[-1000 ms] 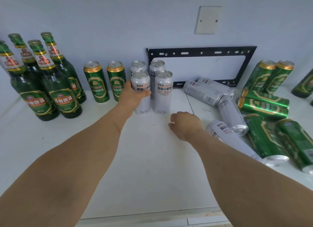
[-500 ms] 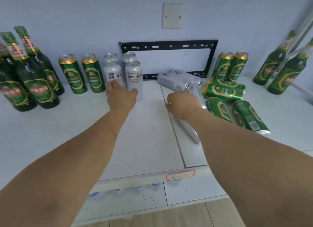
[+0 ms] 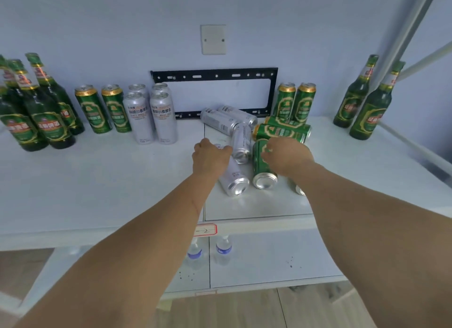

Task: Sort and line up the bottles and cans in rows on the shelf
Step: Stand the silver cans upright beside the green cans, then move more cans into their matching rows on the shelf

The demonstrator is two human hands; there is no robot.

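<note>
Our left hand (image 3: pixel 210 156) curls over the top end of a silver can (image 3: pixel 233 178) lying on its side near the middle of the white shelf (image 3: pixel 110 181); its long axis runs toward us and slightly right, base facing us. Our right hand (image 3: pixel 286 156) grips a green can (image 3: pixel 263 166) lying just beside it, also with its base toward us and its top pointing at the wall. The hands cover both cans' upper ends, so we cannot see the fingertips.

Behind them a third silver can (image 3: pixel 242 141) lies pointing toward us, and two more silver cans (image 3: pixel 223 119) lie crosswise. A green can (image 3: pixel 281 132) lies across, gold top to the left. Another can's rim (image 3: pixel 299 189) peeks out from under our right forearm; the rest is hidden.

Standing upright at the back left are four silver cans (image 3: pixel 151 114), two green cans (image 3: pixel 102 107) and green bottles (image 3: pixel 36 107), the leftmost cut off by the frame. Two green cans (image 3: pixel 294 100) stand right of the black bracket (image 3: pixel 215 74), and two bottles (image 3: pixel 364 102) stand far right.
</note>
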